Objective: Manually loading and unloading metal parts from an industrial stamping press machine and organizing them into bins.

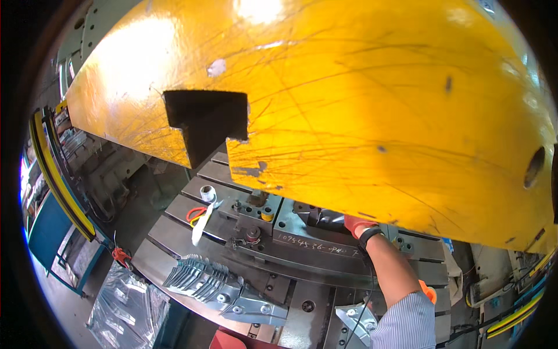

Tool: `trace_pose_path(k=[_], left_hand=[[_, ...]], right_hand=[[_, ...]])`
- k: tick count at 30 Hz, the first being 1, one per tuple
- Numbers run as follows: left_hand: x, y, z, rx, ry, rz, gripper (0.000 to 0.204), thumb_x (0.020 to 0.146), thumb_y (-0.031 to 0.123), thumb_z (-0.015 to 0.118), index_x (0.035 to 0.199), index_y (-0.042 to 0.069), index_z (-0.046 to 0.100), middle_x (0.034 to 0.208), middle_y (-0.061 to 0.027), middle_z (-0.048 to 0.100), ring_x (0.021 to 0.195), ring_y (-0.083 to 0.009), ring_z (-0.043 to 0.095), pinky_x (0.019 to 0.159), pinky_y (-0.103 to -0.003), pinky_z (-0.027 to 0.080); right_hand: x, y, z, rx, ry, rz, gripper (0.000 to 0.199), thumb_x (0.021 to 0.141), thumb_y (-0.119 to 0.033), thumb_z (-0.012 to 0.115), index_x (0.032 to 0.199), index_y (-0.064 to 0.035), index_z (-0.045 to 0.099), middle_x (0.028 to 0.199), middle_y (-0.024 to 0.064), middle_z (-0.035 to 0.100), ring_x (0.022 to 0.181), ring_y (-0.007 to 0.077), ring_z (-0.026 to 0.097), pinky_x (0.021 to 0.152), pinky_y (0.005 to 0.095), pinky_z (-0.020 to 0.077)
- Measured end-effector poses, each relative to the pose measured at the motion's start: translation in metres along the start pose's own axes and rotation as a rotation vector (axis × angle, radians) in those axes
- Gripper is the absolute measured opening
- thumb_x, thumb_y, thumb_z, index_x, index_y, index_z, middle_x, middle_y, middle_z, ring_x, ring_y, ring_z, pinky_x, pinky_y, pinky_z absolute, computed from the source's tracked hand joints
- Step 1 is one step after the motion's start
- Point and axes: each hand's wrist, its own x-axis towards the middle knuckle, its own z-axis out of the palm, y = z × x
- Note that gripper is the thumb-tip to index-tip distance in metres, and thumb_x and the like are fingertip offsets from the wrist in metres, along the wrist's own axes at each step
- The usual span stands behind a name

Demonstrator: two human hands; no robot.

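My right hand (357, 225), in a red glove with a black band (368, 234) at the wrist, reaches in under a large yellow machine part (349, 116). Its fingers are hidden behind the yellow edge, so what it touches does not show. Nearest to it is a dark steel die block (314, 237) with a shiny sheet-metal piece (331, 218) partly visible on top. A row of nested stamped metal parts (203, 285) lies on the slotted bed closer to me. Another stamped part (356, 321) rests by my sleeve. My left hand is out of view.
Orange-handled scissors (196, 215), a white roll (207, 193) and a white strip lie on the slotted steel bed (165, 235). The scratched yellow part overhangs its far side. A wrapped stack (129, 308) stands lower left; a yellow-and-black post (58, 168) rises farther left. A thin cable passes my forearm.
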Motion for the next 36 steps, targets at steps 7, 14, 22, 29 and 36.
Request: trace_pose_path(k=[7, 14, 22, 29, 36], left_hand=[[0.041, -0.014, 0.023, -0.147, -0.269, -0.021, 0.036, 0.095, 0.032, 0.058, 0.11, 0.0, 0.068, 0.107, -0.026, 0.066, 0.105, -0.0346, 0.063, 0.085, -0.04, 0.049], [0.078, 0.021, 0.027, -0.394, -0.425, -0.076, 0.039, 0.095, 0.03, 0.058, 0.122, 0.003, 0.062, 0.123, -0.0216, 0.061, 0.116, -0.034, 0.057, 0.096, -0.038, 0.044], [0.116, 0.016, 0.096, -0.595, -0.466, 0.006, 0.039, 0.095, 0.029, 0.058, 0.125, 0.004, 0.059, 0.125, -0.018, 0.06, 0.117, -0.0317, 0.056, 0.097, -0.039, 0.044], [0.128, -0.025, 0.108, -0.618, -0.554, -0.018, 0.04, 0.095, 0.028, 0.058, 0.127, 0.004, 0.056, 0.126, -0.0149, 0.059, 0.117, -0.0297, 0.056, 0.099, -0.039, 0.044], [0.114, -0.083, 0.081, -0.562, -0.697, -0.108, 0.041, 0.095, 0.026, 0.058, 0.129, 0.005, 0.054, 0.128, -0.0117, 0.059, 0.118, -0.0277, 0.055, 0.1, -0.04, 0.044]], right_hand=[[-0.103, -0.056, -0.085, -0.066, 0.078, 0.081, 0.085, 0.075, -0.04, 0.074, 0.142, -0.0026, 0.038, 0.142, 0.0241, 0.041, 0.134, 0.0388, 0.035, 0.111, 0.0575, 0.0231], [-0.325, -0.059, -0.101, 0.166, 0.066, 0.315, 0.079, 0.077, -0.037, 0.071, 0.14, 0.0004, 0.041, 0.14, 0.0211, 0.043, 0.131, 0.0397, 0.037, 0.112, 0.0546, 0.022], [-0.621, -0.092, -0.005, 0.336, -0.063, 0.799, 0.051, 0.086, -0.015, 0.06, 0.135, -0.0035, 0.052, 0.123, 0.0273, 0.057, 0.119, 0.0381, 0.052, 0.101, 0.0463, 0.0407], [-0.695, -0.134, 0.069, 1.325, 0.001, 1.061, 0.04, 0.088, -0.024, 0.06, 0.121, -0.0024, 0.059, 0.111, 0.0159, 0.066, 0.105, 0.0221, 0.064, 0.086, 0.0353, 0.0519], [-0.642, -0.127, 0.046, 1.153, -0.357, 1.021, 0.045, 0.092, -0.02, 0.056, 0.134, -0.0054, 0.052, 0.133, 0.0159, 0.057, 0.127, 0.0264, 0.051, 0.105, 0.0347, 0.0387]])
